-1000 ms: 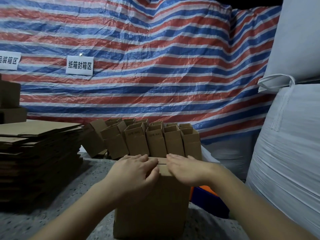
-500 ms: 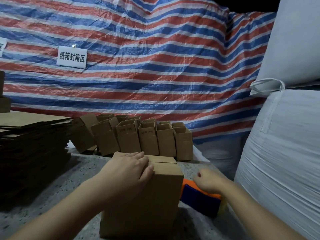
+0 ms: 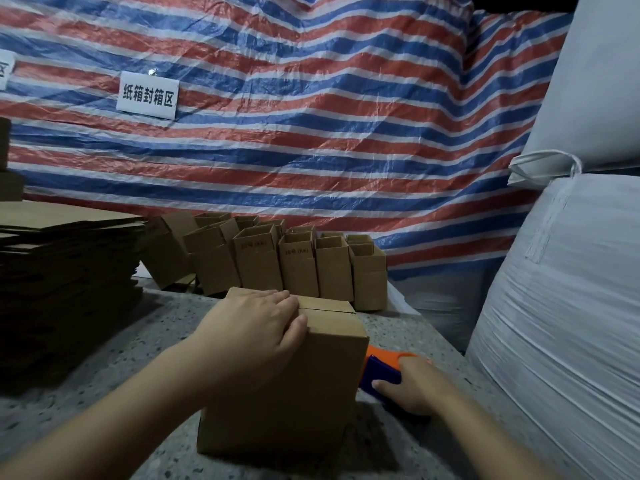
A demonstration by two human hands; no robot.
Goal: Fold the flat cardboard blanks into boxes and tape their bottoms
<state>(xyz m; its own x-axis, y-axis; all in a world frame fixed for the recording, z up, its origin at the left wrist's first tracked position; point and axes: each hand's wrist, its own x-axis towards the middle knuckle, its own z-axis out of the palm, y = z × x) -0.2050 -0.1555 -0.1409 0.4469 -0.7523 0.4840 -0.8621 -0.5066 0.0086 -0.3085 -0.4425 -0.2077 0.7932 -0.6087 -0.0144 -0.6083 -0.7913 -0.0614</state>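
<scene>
Head view: left hand [image 3: 252, 327] flat on box [image 3: 298, 386]; right hand [image 3: 415, 386] grips half-hidden tape dispenser [image 3: 381, 370].

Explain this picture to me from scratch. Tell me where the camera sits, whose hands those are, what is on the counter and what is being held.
There is no machine here. The camera is worn on a person's head and looks forward and down, so the two arms reaching in from the bottom are that person's own.

The left hand presses down on the closed flaps of a cardboard box standing on a speckled counter. A seam between the flaps shows, with no tape visible on it. The right hand grips an orange and blue tape dispenser lying beside the box.

Behind stands a row of finished boxes with open tops. To the left is a stack of flat blanks. A striped tarp with a white sign hangs at the back, and big white sacks fill the right.
</scene>
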